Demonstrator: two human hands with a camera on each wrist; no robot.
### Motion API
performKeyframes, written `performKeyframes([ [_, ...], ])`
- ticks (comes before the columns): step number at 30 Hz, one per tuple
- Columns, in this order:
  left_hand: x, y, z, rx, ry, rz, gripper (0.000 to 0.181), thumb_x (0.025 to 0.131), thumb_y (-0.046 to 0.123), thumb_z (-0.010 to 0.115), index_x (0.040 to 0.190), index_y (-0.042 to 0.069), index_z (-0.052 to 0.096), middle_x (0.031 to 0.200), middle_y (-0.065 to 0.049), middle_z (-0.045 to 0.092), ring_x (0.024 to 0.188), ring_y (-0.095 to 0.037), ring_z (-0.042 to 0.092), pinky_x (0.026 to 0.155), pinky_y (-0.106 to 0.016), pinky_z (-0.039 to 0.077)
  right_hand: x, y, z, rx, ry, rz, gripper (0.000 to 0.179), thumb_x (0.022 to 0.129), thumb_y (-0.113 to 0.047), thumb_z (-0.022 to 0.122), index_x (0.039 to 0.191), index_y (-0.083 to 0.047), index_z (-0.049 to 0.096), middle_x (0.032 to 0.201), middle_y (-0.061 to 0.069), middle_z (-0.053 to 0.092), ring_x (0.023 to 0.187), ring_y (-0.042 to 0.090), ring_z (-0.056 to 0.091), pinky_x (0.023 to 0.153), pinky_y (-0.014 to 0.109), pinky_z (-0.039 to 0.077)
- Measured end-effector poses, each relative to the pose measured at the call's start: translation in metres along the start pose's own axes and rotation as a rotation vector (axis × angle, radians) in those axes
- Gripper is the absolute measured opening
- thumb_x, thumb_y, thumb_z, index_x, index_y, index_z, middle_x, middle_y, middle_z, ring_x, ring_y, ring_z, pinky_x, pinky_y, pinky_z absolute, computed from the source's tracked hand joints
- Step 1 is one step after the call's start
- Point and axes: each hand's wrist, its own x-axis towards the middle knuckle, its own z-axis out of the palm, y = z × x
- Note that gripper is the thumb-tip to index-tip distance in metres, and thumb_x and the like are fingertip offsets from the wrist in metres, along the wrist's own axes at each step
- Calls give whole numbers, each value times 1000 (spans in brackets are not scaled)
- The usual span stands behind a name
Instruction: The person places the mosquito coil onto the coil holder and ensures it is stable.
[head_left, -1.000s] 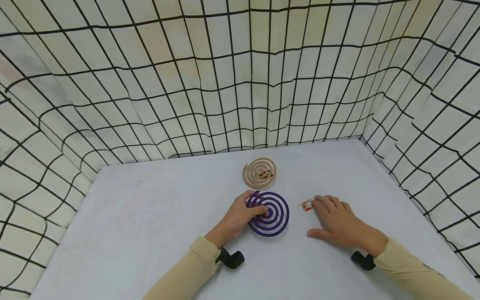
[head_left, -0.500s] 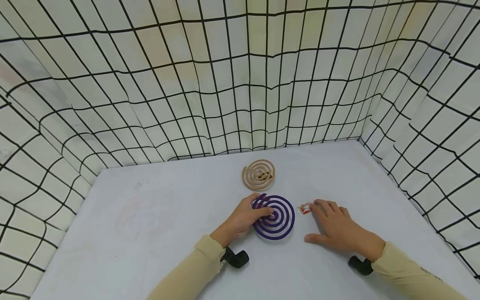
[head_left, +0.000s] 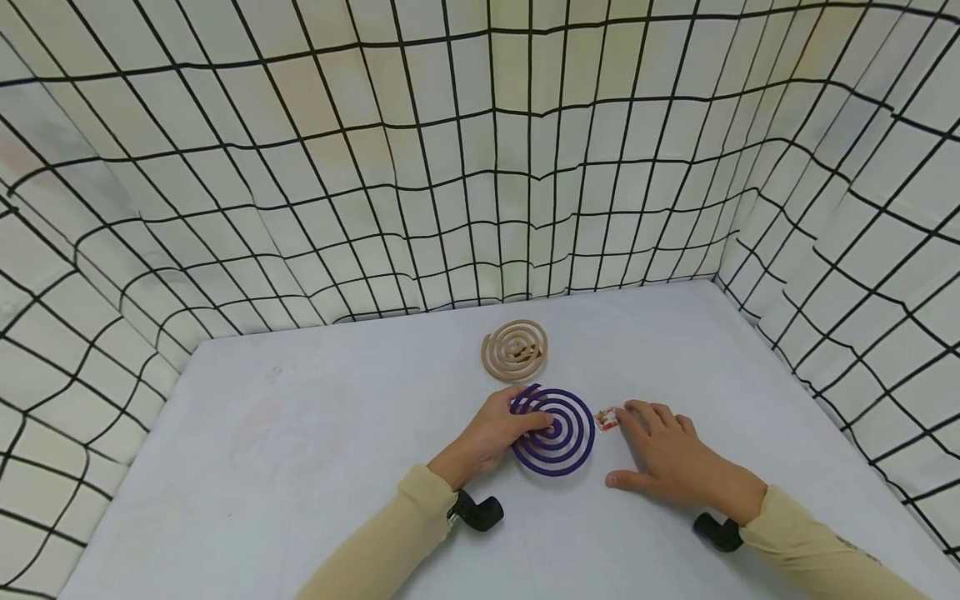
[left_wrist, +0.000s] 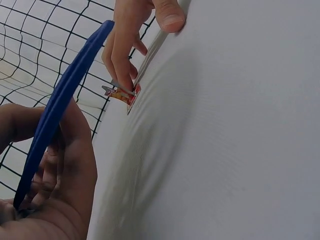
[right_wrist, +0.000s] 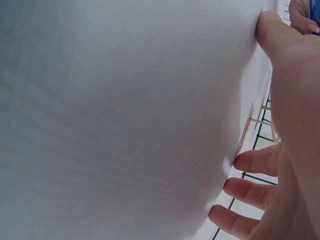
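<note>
My left hand point(head_left: 487, 433) pinches a purple mosquito coil point(head_left: 568, 450), thumb on top near its centre and the other fingers underneath. In the left wrist view the same coil point(left_wrist: 60, 100) looks blue, is seen edge-on and is held above the white surface, its shadow falling beside it. Just right of the coil lies a small red-and-white packet point(head_left: 606, 419). My right hand point(head_left: 682, 458) rests palm down with its fingers spread, the index fingertip at the packet's right edge. Behind the left hand, a tan mosquito coil point(head_left: 491, 362) lies flat, with a small brownish piece showing near its centre.
The white-covered table point(head_left: 337, 417) is bounded at the back and sides by black netting point(head_left: 465, 225) over pale sheets. A black wrist camera point(head_left: 480, 512) sits below the left hand, and another wrist camera point(head_left: 718, 532) below the right.
My left hand has carried the purple coil to the right, closer to the packet. My right hand stays by the packet, and the tan coil stays in place. The head view has shifted slightly.
</note>
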Motion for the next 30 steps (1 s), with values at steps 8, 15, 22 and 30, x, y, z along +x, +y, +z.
performKeyframes([
  [8, 5, 2, 3, 1, 0, 10, 63, 87, 7, 78, 144, 0, 52, 131, -20, 68, 111, -20, 70, 103, -35, 57, -1, 1, 1, -17, 13, -5, 102, 85, -82, 58, 153, -7, 45, 156, 20, 43, 139, 44, 44, 102, 69, 42],
  [15, 14, 1, 6, 22, 24, 23, 61, 87, 8, 79, 142, 1, 53, 130, -21, 69, 109, -19, 70, 102, -34, 58, 0, 1, 1, -23, 11, -3, 103, 85, -84, 56, 153, -8, 46, 155, 19, 44, 139, 43, 45, 102, 69, 42],
  [22, 20, 0, 9, 16, 6, 40, 56, 87, 7, 78, 138, 0, 56, 129, -21, 70, 108, -18, 70, 101, -34, 58, -1, 3, 4, -21, 21, -12, 103, 85, -84, 55, 154, -8, 45, 155, 19, 44, 139, 42, 45, 102, 69, 42],
  [30, 28, 0, 16, 15, -17, 42, 50, 87, 8, 78, 133, 0, 59, 125, -20, 71, 105, -17, 71, 98, -32, 59, 0, 5, 6, -31, 30, -17, 103, 85, -84, 54, 154, -8, 45, 155, 18, 45, 139, 41, 45, 103, 69, 41],
])
